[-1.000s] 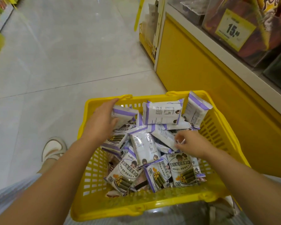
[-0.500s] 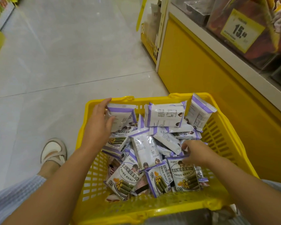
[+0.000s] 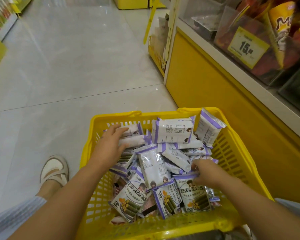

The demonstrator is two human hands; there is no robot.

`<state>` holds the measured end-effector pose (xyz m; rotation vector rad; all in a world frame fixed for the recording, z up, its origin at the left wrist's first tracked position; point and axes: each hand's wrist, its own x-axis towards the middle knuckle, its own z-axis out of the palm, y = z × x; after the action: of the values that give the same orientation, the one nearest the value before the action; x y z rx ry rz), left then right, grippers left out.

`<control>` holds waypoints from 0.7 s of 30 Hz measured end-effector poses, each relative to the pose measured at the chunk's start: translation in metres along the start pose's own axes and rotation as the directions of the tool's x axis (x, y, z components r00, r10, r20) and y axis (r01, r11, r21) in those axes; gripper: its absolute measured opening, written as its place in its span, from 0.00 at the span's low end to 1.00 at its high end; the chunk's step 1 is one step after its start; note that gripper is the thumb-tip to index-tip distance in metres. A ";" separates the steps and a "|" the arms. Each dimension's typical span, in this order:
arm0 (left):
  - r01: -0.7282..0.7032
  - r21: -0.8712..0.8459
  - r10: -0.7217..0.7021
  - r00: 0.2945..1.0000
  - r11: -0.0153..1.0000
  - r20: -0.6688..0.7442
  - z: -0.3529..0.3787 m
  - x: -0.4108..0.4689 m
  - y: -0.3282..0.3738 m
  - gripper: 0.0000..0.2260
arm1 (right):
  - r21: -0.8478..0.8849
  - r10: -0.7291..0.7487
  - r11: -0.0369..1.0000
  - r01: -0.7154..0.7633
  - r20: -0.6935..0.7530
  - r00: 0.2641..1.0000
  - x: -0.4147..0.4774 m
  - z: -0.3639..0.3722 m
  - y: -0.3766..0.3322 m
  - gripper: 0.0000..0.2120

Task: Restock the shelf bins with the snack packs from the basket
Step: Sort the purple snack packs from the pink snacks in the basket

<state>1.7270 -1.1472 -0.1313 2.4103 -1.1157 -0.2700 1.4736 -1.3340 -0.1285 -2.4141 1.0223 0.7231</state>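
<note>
as left fingers [image 3: 118, 131] spread over packs [image 3: 173, 134], right fingers [image 3: 196, 166] pinch a pack [image 3: 197, 196]; bins [image 3: 232, 23] alongside

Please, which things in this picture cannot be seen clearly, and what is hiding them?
Head view only.
- Basket floor: buried under the snack packs.
- Packs beneath the left hand: covered by it and motion-blurred.
- Price tag: only "15" reads; the smaller print is too small.
- Shelf bins: cut off by the right edge, contents blurred.
</note>
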 end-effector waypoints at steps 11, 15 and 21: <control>-0.045 0.195 0.006 0.981 0.980 0.196 0.014 -0.011 0.006 0.22 | -0.060 -0.148 0.986 0.156 0.121 0.982 -0.015 -0.079 -0.021 0.13; -0.001 0.030 -0.004 0.988 1.000 0.152 0.000 -0.010 0.004 0.21 | 0.329 -0.230 0.906 0.266 -0.143 0.963 -0.025 -0.114 -0.051 0.17; -0.011 -0.287 -0.090 0.938 0.958 -0.334 -0.038 -0.009 0.010 0.09 | 0.866 -0.029 0.446 0.226 -0.238 0.971 -0.002 -0.068 -0.119 0.09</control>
<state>1.7276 -1.1335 -0.0935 2.1194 -0.8084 -0.0146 1.5816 -1.2942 -0.0534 -1.5592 0.9229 -0.1609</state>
